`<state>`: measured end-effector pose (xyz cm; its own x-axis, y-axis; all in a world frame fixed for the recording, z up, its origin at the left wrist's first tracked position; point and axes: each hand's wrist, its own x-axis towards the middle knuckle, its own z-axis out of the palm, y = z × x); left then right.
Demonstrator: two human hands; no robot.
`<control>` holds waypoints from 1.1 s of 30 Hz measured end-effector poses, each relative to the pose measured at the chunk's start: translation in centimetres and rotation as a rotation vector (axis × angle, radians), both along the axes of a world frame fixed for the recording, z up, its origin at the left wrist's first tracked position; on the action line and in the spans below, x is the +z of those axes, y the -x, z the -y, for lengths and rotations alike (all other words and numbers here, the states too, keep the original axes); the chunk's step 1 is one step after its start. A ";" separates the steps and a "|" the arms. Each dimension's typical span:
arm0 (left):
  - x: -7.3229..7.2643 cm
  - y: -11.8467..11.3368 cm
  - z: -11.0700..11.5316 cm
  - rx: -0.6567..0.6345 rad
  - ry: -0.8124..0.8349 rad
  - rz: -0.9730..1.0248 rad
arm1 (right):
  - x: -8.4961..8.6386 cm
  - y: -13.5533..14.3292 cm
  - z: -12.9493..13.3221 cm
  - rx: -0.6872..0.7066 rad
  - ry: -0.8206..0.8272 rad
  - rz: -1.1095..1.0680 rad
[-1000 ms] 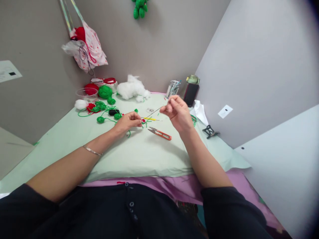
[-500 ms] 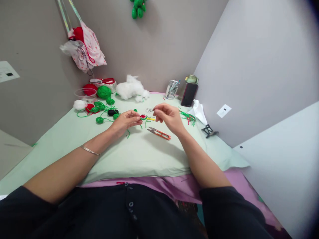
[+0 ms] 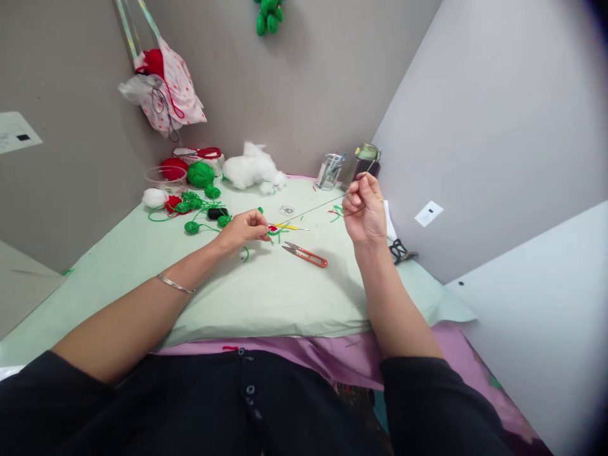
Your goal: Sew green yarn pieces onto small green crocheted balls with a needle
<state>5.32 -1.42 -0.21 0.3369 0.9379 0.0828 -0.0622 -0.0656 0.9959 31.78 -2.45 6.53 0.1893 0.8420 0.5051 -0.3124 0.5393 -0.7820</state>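
Note:
Between the fingertips of my left hand [image 3: 247, 229] is a small red, white and green crocheted piece [image 3: 273, 230]. A dark thread [image 3: 317, 207] stretches taut from that piece up to my right hand [image 3: 365, 206], which is raised at the right with its fingers pinched on a thin needle [image 3: 371, 166]. A yellow-handled hook [image 3: 287, 226] lies just right of the piece. Orange thread snips [image 3: 306, 254] rest on the pale green cloth [image 3: 285, 297] below it, blades toward the left. Green yarn snippets lie around the piece.
Green yarn balls [image 3: 200, 174], a black spool [image 3: 217, 213] and white stuffing [image 3: 251, 168] are at the back left. A clear cup [image 3: 329, 172], a bottle [image 3: 367, 152] and a black clip [image 3: 401, 251] stand or lie at the right.
My right hand has moved up and to the right, away from my left hand, drawing the thread out straight. My left hand has barely moved and keeps the piece.

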 end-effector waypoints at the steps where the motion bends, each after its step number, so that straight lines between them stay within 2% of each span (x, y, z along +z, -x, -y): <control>1: 0.0 0.0 0.1 -0.017 0.028 0.015 | -0.1 0.0 -0.1 0.002 0.023 0.011; 5: -0.3 0.2 0.2 -0.077 0.124 0.089 | -0.6 0.6 -0.2 0.049 0.121 0.099; 8: -0.5 0.3 0.1 -0.104 0.123 0.117 | -1.2 1.5 -0.1 0.118 0.168 0.181; 11: -0.6 0.2 0.1 -0.127 0.105 0.137 | -1.7 2.8 0.4 0.152 0.143 0.313; 17: -0.2 0.0 0.4 -0.114 0.093 0.142 | -2.7 5.1 1.5 0.039 0.014 0.619; 24: -0.1 -0.1 0.6 -0.120 0.107 0.138 | -4.3 5.9 1.4 -0.156 -0.208 0.963; 30: 0.0 -0.2 0.8 -0.120 0.108 0.110 | -5.1 6.3 1.1 -0.110 -0.245 1.112; 33: -0.1 -0.3 0.8 -0.155 0.110 0.068 | -5.5 6.4 0.9 -0.146 -0.308 1.174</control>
<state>5.59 -2.20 -0.28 0.4753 0.8797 0.0101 -0.1305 0.0592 0.9897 25.34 -3.37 1.01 -0.4336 0.6657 0.6073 0.5760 0.7230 -0.3813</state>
